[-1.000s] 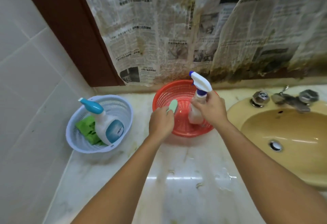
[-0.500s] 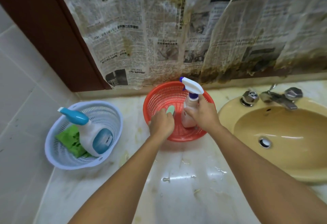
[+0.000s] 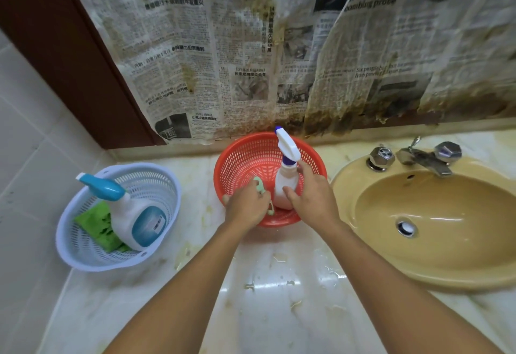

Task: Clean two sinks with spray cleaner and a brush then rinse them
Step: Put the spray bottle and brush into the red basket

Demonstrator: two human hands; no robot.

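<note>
Red basket (image 3: 245, 158) sits in the middle of the counter (image 3: 279, 311), by the wall. A spray bottle (image 3: 284, 186) stands up in it, with its white top pointing to the back left. The right hand (image 3: 312, 195) is wrapped round the bottle: thumb on the front, fingers round the far side. The left hand (image 3: 245, 205) is down in the same basket, closed tight on a small green brush (image 3: 262, 188). Only bits of the brush poke out of the fist. The two hands are close but do not touch.

To the left is a pale blue basket (image 3: 152, 183). In it a white jug (image 3: 134, 222) with a blue cap leans over, and a green cloth (image 3: 95, 222) lies under and beside it.

To the right is a yellow sink (image 3: 460, 256) set into the counter. It has a round drain (image 3: 406, 228) at the bottom and a shiny tap (image 3: 424, 158) at the back. Old stained newspaper (image 3: 223, 46) covers the wall behind it all.
</note>
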